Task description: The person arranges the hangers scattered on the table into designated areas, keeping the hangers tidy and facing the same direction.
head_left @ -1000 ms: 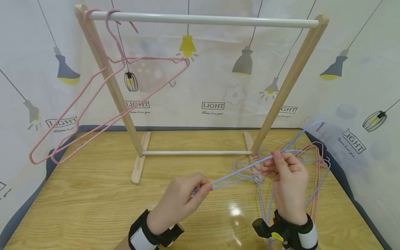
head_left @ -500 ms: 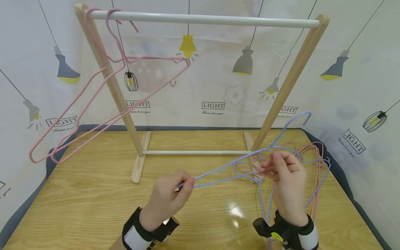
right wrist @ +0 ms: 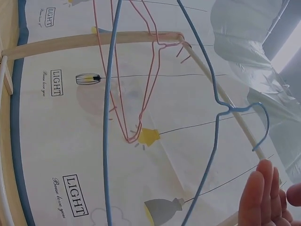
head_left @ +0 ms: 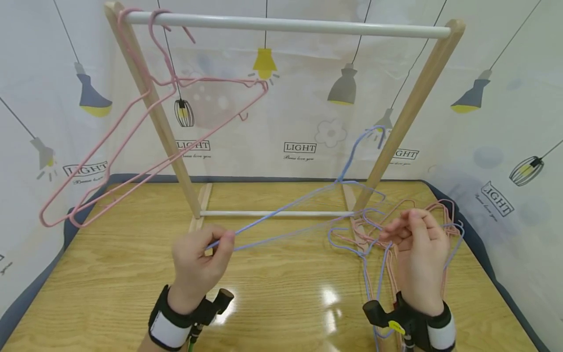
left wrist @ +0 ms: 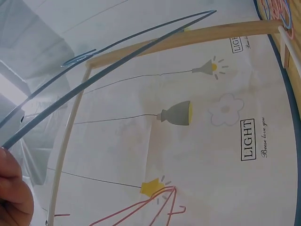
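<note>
Lamp-printed cloth [head_left: 299, 107] backs a white-barred rack [head_left: 286, 23] as my left hand [head_left: 198, 256] pinches one end of a blue hanger [head_left: 281, 210], its hook [head_left: 349, 156] rising rightward from my grip; my right hand [head_left: 420, 249], fingers relaxed, hovers apart from it.

Blue hanger [head_left: 286, 208] farther left, higher
</note>
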Action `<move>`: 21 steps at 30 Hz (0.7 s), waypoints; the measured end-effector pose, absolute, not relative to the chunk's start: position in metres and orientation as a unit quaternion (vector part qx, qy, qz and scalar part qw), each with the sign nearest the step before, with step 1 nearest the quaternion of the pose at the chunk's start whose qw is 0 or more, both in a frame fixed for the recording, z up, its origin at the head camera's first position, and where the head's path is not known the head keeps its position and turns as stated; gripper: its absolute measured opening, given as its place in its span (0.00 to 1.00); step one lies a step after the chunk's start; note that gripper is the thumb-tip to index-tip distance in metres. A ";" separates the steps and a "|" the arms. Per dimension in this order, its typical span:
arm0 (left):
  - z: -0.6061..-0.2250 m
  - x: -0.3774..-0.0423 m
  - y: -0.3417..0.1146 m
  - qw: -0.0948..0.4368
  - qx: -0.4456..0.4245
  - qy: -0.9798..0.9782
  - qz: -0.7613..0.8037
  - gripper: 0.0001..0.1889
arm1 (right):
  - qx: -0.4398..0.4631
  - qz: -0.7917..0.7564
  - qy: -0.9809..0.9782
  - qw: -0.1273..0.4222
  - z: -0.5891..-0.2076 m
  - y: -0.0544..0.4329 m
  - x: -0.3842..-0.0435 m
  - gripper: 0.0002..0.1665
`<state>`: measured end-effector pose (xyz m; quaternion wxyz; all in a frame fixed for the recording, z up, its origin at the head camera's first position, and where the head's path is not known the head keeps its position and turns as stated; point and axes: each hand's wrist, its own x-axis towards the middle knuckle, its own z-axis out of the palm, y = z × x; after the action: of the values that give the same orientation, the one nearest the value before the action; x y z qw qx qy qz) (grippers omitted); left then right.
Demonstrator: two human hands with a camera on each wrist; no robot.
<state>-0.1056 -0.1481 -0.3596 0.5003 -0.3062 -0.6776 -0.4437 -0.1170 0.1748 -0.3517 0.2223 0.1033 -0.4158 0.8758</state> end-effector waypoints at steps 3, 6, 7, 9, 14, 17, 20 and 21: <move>-0.358 -0.106 -0.153 0.511 -0.293 -0.678 -0.440 0.26 | 0.087 0.867 -0.432 0.233 -0.349 0.178 -0.119 0.12; -0.357 -0.106 -0.157 0.521 -0.284 -0.677 -0.435 0.26 | 0.081 0.861 -0.438 0.244 -0.348 0.182 -0.120 0.12; -0.356 -0.106 -0.158 0.524 -0.283 -0.677 -0.433 0.26 | 0.082 0.860 -0.439 0.247 -0.348 0.184 -0.121 0.12; -0.355 -0.106 -0.159 0.529 -0.277 -0.677 -0.430 0.26 | 0.084 0.863 -0.433 0.249 -0.348 0.187 -0.122 0.12; -0.355 -0.106 -0.161 0.543 -0.264 -0.672 -0.430 0.26 | 0.077 0.861 -0.434 0.254 -0.347 0.193 -0.123 0.12; -0.355 -0.107 -0.162 0.556 -0.254 -0.663 -0.432 0.26 | 0.073 0.858 -0.440 0.255 -0.346 0.195 -0.124 0.12; -0.354 -0.108 -0.160 0.570 -0.247 -0.653 -0.434 0.27 | 0.066 0.849 -0.456 0.257 -0.347 0.195 -0.124 0.12; -0.354 -0.108 -0.159 0.575 -0.245 -0.649 -0.434 0.27 | 0.062 0.844 -0.466 0.260 -0.347 0.195 -0.124 0.12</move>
<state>-0.1085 -0.1591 -0.3540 0.5751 -0.2448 -0.6489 -0.4340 -0.1244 0.1951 -0.3468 0.2596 0.0625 -0.4656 0.8437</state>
